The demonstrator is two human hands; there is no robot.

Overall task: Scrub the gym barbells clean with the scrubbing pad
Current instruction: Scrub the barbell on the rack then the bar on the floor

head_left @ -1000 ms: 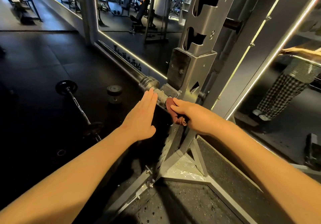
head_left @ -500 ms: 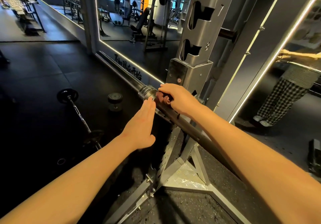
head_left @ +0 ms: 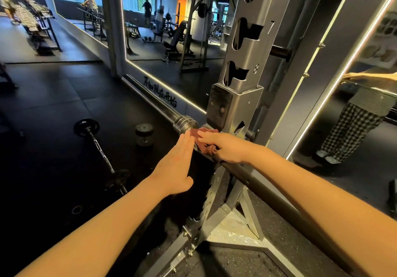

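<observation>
Underfoot, black rubber flooring (head_left: 53, 96) meets a mirrored wall (head_left: 171, 68) beside the barbell (head_left: 268, 190).

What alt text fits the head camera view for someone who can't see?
A right hand holds a reddish-brown scrubbing pad on a barbell resting low in a grey steel rack. The left hand is flat and open beside it.

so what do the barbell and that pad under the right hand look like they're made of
Barbell: looks like metal, with a dark matte shaft and a shiny ribbed collar that catches the light. Scrubbing pad: reddish-brown, crumpled and soft-looking, probably abrasive fibre or cloth; too bunched to tell which.
</observation>
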